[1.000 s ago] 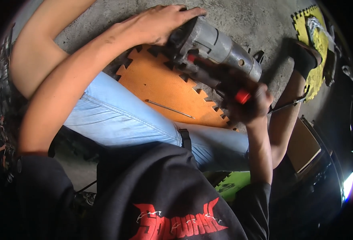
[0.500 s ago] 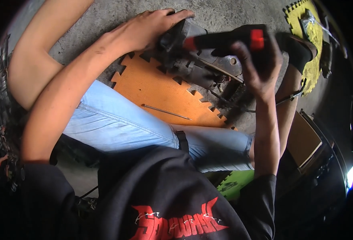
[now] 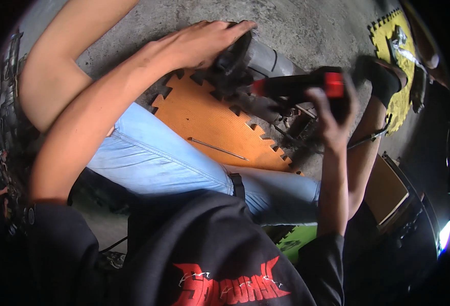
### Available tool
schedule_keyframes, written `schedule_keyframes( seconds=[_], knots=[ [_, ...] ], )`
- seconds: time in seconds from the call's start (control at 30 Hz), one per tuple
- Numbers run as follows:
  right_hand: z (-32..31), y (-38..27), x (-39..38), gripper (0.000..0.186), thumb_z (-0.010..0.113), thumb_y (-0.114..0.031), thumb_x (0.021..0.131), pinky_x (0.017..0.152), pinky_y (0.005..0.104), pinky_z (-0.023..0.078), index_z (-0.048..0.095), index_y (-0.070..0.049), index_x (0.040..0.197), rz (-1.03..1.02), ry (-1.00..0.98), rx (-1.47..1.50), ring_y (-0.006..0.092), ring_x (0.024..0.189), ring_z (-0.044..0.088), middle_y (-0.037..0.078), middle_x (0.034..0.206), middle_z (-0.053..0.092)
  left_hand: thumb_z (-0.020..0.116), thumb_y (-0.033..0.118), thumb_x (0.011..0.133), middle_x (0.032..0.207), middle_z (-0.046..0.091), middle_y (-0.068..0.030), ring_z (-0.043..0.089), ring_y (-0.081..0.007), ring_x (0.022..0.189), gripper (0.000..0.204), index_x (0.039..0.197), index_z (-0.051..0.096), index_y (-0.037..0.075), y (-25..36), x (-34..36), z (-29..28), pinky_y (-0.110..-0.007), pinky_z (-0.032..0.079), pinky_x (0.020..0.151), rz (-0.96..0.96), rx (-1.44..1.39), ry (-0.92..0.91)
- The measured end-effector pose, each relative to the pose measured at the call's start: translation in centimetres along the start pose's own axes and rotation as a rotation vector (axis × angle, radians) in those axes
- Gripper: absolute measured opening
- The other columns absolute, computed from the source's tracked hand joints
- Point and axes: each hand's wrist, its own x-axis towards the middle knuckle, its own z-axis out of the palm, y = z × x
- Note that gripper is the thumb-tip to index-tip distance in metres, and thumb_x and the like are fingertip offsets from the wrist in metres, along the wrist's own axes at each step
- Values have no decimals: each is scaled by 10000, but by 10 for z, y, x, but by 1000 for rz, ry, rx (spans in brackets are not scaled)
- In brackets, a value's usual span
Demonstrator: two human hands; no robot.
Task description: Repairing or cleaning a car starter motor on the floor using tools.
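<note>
Right hand point(image 3: 333, 122), clasping black-and-red handheld tool point(image 3: 292, 87), has dipped; work at grey metal cylinder point(image 3: 270, 57) seemingly continues, left hand point(image 3: 203, 45) draped over its end, grip unclear.

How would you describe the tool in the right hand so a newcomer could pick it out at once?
Start at the orange mat. Up and right of it, the right hand holds the black tool. Its red ends set it apart from the dull grey cylinder behind it.
</note>
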Motion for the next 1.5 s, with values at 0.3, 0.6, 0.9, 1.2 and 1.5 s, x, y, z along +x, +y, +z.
schedule_keyframes(
  seconds=[0.3,0.6,0.9,1.2,1.5],
  knots=[
    [-69,27,-28,203,745,-130,905,719,268,493,614,-30,1023,285,341,223,104,788,594,22,871,623,873,-91,475,1414,543,-188,566,-271,1265,1293,1570,239,170,-38,-1,1,-442,486,1100,-9,-218,-108],
    [-92,37,-24,319,583,27,965,753,255,521,562,24,1284,306,602,167,187,931,659,98,1067,649,908,57,578,1361,600,-181,586,-322,1253,1109,1529,351,182,-23,-2,-17,-439,490,1083,101,-181,-77],
    [-95,43,-30,297,666,-157,965,825,230,518,651,28,1196,222,567,332,136,948,659,59,1056,679,962,239,465,1465,508,-161,469,-323,1374,1216,1518,376,76,-36,2,-21,-468,376,1170,169,-333,-191],
    [-16,45,-21,518,889,-152,734,782,320,577,657,27,1162,-242,116,-243,269,850,735,174,995,719,966,291,538,1457,516,-217,464,-342,1385,1171,1508,373,11,-17,4,-21,-414,360,1181,63,-202,-179],
    [-9,27,-2,444,840,-103,791,850,323,585,652,52,1162,-242,-67,-143,241,964,735,176,1019,718,957,275,554,1465,515,-186,459,-320,1391,1142,1506,379,24,-20,3,-20,-415,353,1196,49,-242,-176]
  ],
)
